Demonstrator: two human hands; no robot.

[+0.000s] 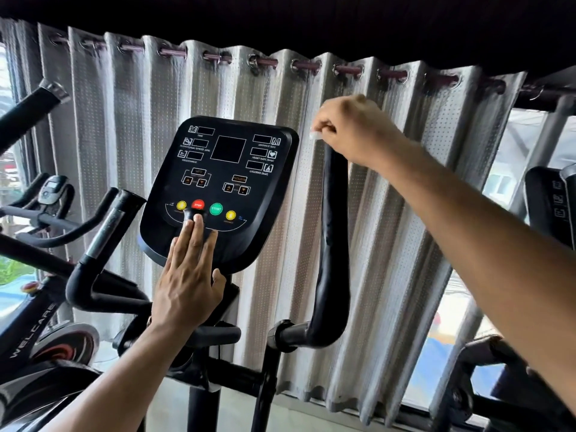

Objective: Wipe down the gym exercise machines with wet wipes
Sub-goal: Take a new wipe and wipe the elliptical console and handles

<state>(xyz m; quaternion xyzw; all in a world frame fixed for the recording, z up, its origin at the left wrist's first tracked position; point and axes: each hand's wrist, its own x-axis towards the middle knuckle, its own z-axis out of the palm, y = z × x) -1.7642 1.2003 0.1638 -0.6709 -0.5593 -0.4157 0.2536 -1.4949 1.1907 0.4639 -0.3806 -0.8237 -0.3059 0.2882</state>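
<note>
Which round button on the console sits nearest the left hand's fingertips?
The red STOP button, directly above the left hand; yellow and green ones sit off to the sides.

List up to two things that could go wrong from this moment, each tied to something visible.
1. The left hand lies flat on the console, fingertips near the red stop button; it could press a button by accident.
2. The right hand shows only a scrap of wet wipe atop the right handlebar; it may slip out.
</note>
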